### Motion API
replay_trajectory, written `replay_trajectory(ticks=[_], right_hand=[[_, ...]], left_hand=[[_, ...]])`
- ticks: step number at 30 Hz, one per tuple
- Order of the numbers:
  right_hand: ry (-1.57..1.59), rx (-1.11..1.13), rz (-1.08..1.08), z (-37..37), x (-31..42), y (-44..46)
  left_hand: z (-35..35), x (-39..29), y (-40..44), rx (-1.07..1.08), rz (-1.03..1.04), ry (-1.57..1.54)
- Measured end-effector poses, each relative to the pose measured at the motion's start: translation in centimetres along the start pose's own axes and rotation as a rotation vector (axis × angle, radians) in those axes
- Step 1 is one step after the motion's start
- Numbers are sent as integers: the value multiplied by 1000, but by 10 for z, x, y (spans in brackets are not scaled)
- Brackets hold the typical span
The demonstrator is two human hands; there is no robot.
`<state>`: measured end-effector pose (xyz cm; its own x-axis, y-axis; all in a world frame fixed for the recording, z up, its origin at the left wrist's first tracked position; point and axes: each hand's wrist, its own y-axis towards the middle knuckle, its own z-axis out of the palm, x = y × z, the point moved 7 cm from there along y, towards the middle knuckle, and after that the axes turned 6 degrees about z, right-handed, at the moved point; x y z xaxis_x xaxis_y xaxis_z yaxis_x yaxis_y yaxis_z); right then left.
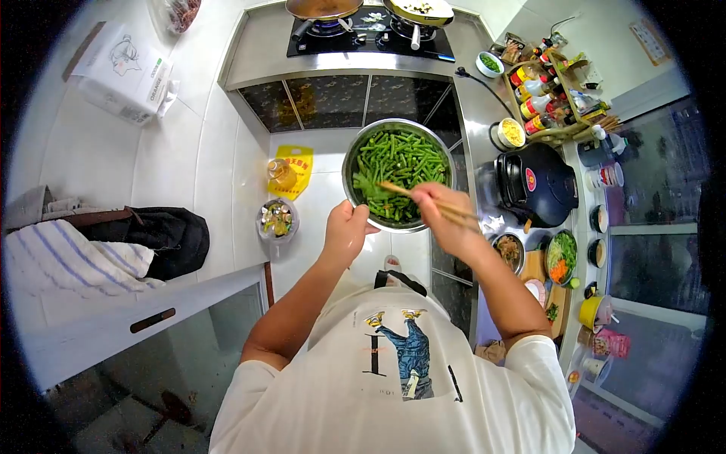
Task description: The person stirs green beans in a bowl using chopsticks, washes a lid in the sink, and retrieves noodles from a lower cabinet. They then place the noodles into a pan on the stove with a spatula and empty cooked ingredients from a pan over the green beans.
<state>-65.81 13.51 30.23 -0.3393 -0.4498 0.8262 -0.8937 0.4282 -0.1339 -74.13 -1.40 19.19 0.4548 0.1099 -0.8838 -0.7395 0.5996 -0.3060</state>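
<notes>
A round metal bowl (350, 175) full of cut green beans (404, 155) is held up in front of me, above the floor. My left hand (350, 231) grips its near left rim, thumb on top. In my right hand (446, 216) is a pair of wooden chopsticks (398, 189), reaching over the near side of the bowl. Their tips are among the beans, where some green pieces look smeared by motion. My right fingers are wrapped round the chopsticks near the bowl's right rim.
Ahead, a gas stove (370, 38) carries a pan (324, 7) and a white-handled pan (418, 10). A black appliance (548, 185), a bowl of chopped vegetables (561, 256) and sauce bottles (535, 104) line the right counter. A waste bin (277, 221) and yellow bag (301, 168) are on the floor.
</notes>
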Motion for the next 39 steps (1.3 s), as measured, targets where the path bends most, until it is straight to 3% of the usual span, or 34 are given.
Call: replay_trajectory(ticks=[2,5,10,12,18,20,21,24,31,36,39], right_hand=[[-36,22,-35,-8,5,-13],[81,62,208,-27,-7,-24],[1,-65,58,-28,0,0],[172,-109,129,-42,4,-5],[160,-292,223,-93,3,-12],[-34,-403,30,-91,-7,-1],[-80,-349,118,-79,-20,6],[139,-256,101,-45,-18,1],[82,-46,191,-70,4,-26],[33,120,188,-76,2,-34],[-46,158,71,-45,-12,-15]], left_hand=[[0,-2,-2,-5,-4,-13],[-3,0,-3,-8,-2,-21],[5,-11,-4,22,15,-27],[5,-14,-5,30,37,-21],[-1,-3,-4,28,6,31],[4,-5,-6,37,13,1],[7,-6,-8,44,15,-27],[9,-6,-6,57,40,-12],[-3,6,-1,43,1,31],[-3,2,-3,12,-26,66],[2,-1,-5,32,-47,-36]])
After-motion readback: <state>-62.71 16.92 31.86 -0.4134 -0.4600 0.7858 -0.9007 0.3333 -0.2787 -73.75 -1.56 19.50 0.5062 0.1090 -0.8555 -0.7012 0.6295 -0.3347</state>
